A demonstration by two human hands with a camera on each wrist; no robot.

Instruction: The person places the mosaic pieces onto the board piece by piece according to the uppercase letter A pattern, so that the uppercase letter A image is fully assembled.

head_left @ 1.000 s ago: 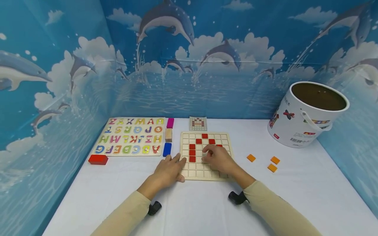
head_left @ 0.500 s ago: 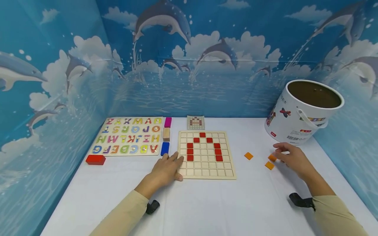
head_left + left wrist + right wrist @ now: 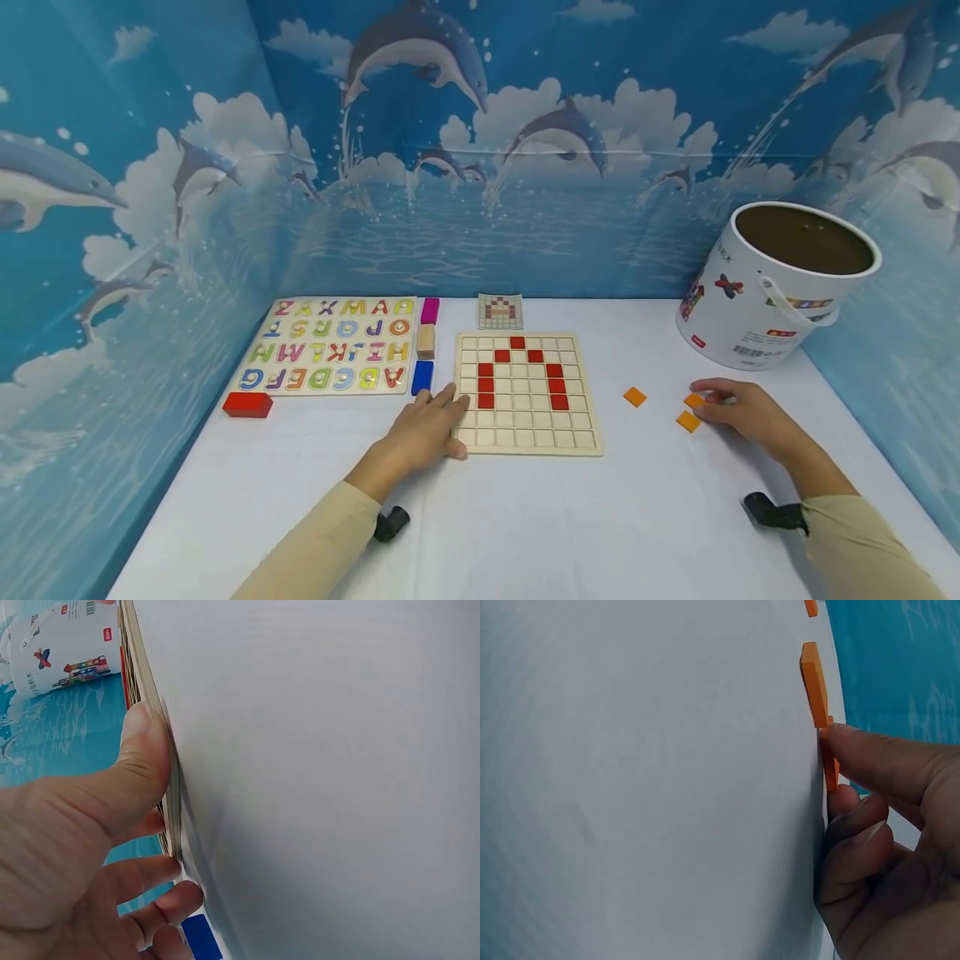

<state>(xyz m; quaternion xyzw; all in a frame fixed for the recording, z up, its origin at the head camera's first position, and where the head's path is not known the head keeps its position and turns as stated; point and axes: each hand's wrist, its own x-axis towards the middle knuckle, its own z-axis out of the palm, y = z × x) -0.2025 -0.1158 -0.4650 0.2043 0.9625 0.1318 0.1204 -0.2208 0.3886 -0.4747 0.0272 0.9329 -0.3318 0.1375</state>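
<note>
Two hands of mine are at work on a white table (image 3: 525, 517) walled in by a blue dolphin backdrop (image 3: 480, 167). Largest of the loose things is one white bucket (image 3: 772, 292) at the far right, then one alphabet puzzle board (image 3: 330, 346) at the left, then one wooden grid board (image 3: 525, 392) in the middle carrying nine red tiles (image 3: 486, 385) in an arch. Behind the grid lies one small pattern card (image 3: 500, 311). Between the two boards stand three small blocks, pink (image 3: 429, 311), plain wood (image 3: 426, 340) and blue (image 3: 422, 377), and one red block (image 3: 247, 404) lies near the alphabet board's near corner. Three orange tiles sit right of the grid: one alone (image 3: 634, 397), well apart from my hand, and two close together. My left hand (image 3: 423, 433) rests with fingers straight, thumb pressed to the grid board's near left edge, bracing it. My right hand (image 3: 742, 410) has its fingers curled and its thumb tip on the edge of the farther orange tile (image 3: 829, 761), which lies flat on the table; the nearer orange tile (image 3: 687, 421) lies just beside it. I judge the flat tile could skid from under my thumb instead of lifting, or knock its neighbour, and easing my left hand could let the grid shift.
</note>
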